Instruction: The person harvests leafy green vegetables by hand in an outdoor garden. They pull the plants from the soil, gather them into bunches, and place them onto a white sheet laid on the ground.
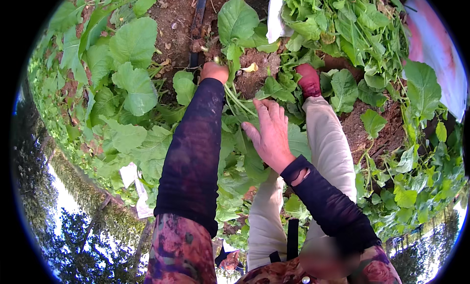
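My left hand (214, 72) is down at the soil among broad-leaved green plants, its back toward me and its fingers curled under out of sight. It is closed, and what it grips is hidden. Pale green leaf stems (237, 101) run from beside it toward my right hand (270, 134). That hand is open over the leaves, fingers stretched out and thumb apart, with the fingertips near the stems. A large upright leaf (237, 22) stands just beyond my left hand.
A black strip (198, 24) lies along the brown soil. Heaped leafy greens (338, 24) sit at the far right by a white sheet edge (275, 19). A pink-and-white sheet (435, 53) lies farther right. My red shoe (309, 80) stands among leaves. White scraps (134, 183) lie left.
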Tool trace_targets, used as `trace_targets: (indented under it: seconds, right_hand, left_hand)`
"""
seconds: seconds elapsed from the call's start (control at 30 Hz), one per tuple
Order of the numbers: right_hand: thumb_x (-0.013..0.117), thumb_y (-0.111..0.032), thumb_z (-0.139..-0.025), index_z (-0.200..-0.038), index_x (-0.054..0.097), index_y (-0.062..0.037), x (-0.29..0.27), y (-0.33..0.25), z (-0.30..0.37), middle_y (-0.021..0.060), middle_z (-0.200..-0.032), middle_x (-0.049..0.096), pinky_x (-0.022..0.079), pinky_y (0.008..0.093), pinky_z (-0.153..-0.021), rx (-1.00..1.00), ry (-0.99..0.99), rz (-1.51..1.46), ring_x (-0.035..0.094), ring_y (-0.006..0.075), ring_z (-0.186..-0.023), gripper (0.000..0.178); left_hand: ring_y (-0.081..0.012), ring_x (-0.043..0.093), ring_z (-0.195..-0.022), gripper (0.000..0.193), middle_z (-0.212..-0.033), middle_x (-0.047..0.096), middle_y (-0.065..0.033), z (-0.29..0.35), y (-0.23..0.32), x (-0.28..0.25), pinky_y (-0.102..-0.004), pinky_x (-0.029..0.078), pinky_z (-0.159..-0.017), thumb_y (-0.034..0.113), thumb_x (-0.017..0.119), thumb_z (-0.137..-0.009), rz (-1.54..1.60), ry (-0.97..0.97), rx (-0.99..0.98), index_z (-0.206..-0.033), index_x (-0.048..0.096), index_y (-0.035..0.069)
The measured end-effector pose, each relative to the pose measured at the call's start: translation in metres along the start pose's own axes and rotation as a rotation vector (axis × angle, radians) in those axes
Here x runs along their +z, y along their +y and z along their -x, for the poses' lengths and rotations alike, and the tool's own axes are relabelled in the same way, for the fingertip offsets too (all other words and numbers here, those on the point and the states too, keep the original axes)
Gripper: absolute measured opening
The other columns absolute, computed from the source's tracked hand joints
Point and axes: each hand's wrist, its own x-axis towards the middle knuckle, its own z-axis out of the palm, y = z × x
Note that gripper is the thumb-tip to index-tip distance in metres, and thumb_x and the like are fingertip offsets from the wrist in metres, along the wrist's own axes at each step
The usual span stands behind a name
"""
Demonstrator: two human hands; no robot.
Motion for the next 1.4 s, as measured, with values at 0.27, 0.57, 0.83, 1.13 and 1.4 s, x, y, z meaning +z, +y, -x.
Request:
trace_targets:
  seconds: [0.27, 0.57, 0.83, 1.13, 1.4]
  right_hand:
    - [0.07, -0.024, -0.074, -0.126, 0.044, 0.0026, -0.004, -0.001, -0.004, 0.0173, -0.119, 0.046, 0.034, 0.0425, -0.088, 0.023, 0.016, -0.027, 0.044, 0.0334, -0.106, 0.064]
    - [0.077, -0.052, -0.058, -0.135, 0.028, 0.0064, 0.017, 0.019, 0.003, 0.0231, -0.132, 0.041, 0.031, 0.0451, -0.097, -0.018, -0.039, 0.136, 0.041, 0.036, -0.12, 0.109]
    - [0.071, -0.071, -0.055, -0.142, 0.01, 0.008, 0.04, 0.017, 0.06, 0.0283, -0.138, 0.035, 0.026, 0.0506, -0.104, 0.254, -0.323, -0.157, 0.036, 0.0391, -0.128, 0.132]
    - [0.07, -0.07, -0.057, -0.143, 0.012, 0.0047, -0.02, -0.067, 0.191, 0.0303, -0.141, 0.029, 0.022, 0.0514, -0.106, 0.046, -0.442, -0.089, 0.028, 0.0417, -0.133, 0.128]
    - [0.069, -0.066, -0.064, -0.142, 0.022, 0.0027, -0.17, -0.213, 0.262, 0.0297, -0.139, 0.033, 0.02, 0.0497, -0.109, -0.427, -0.208, -0.094, 0.028, 0.0405, -0.133, 0.114]
  left_hand:
    - [-0.0247, 0.06, -0.096, 0.029, -0.103, 0.065, -0.0137, -0.042, -0.037, 0.034, -0.0349, 0.045, -0.085, 0.02, 0.048, -0.09, 0.935, -0.407, -0.112, -0.098, 0.064, -0.003]
    - [-0.0176, 0.055, -0.085, 0.02, -0.091, 0.063, -0.0068, 0.063, -0.038, 0.008, -0.0347, 0.043, -0.075, 0.013, 0.059, -0.081, 0.778, -0.204, -0.175, -0.093, 0.066, -0.002]
    - [-0.0291, 0.063, -0.084, 0.039, -0.097, 0.065, -0.0229, 0.159, -0.086, 0.041, -0.0379, 0.047, -0.076, 0.017, 0.064, -0.072, 0.285, -0.247, 0.039, -0.095, 0.061, -0.014]
    - [-0.0174, 0.057, -0.08, 0.017, -0.094, 0.062, -0.0061, 0.345, -0.149, -0.045, -0.0328, 0.048, -0.072, 0.009, 0.062, -0.082, 1.208, -0.214, 0.064, -0.098, 0.061, 0.003]
    - [-0.0213, 0.058, -0.074, 0.016, -0.085, 0.059, -0.0072, 0.526, -0.177, -0.208, -0.0314, 0.05, -0.069, 0.01, 0.061, -0.084, 1.352, -0.096, 0.459, -0.097, 0.057, 0.001]
